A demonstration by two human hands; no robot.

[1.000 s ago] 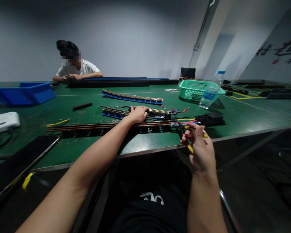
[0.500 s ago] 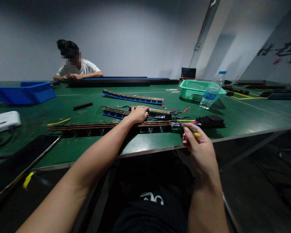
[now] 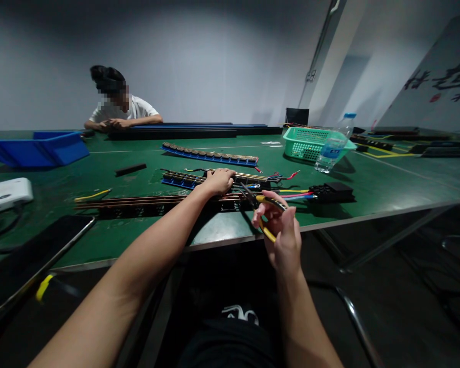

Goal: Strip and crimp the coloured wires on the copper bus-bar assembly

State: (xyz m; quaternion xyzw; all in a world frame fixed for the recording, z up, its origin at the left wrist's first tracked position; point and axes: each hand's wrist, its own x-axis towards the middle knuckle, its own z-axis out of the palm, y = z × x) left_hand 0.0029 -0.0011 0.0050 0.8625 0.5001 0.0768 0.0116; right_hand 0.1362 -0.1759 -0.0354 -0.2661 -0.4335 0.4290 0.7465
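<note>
My right hand (image 3: pixel 281 227) is closed round yellow-and-black-handled pliers (image 3: pixel 270 204). The handles are spread, and the dark jaws point up-left over a long black strip with copper bars (image 3: pixel 145 201) along the table's front. My left hand (image 3: pixel 220 181) rests with fingers curled over a shorter black strip with metal bars (image 3: pixel 249 177) just behind; its fingertips are partly hidden. Yellow, red and blue wires (image 3: pixel 297 194) run from the long strip into a black connector block (image 3: pixel 333 192). A blue-based strip (image 3: pixel 180 179) lies left of my left hand.
Another blue-based strip (image 3: pixel 210 155) lies farther back. A green basket (image 3: pixel 302 143) and a water bottle (image 3: pixel 333 148) stand at right. At left are a blue bin (image 3: pixel 61 148), a white box (image 3: pixel 7 194) and a phone-like black slab (image 3: pixel 42 250). A person (image 3: pixel 124 112) sits across the table.
My right hand has moved left along the long strip with the pliers, whose handles now show spread apart. My left hand stays in place.
</note>
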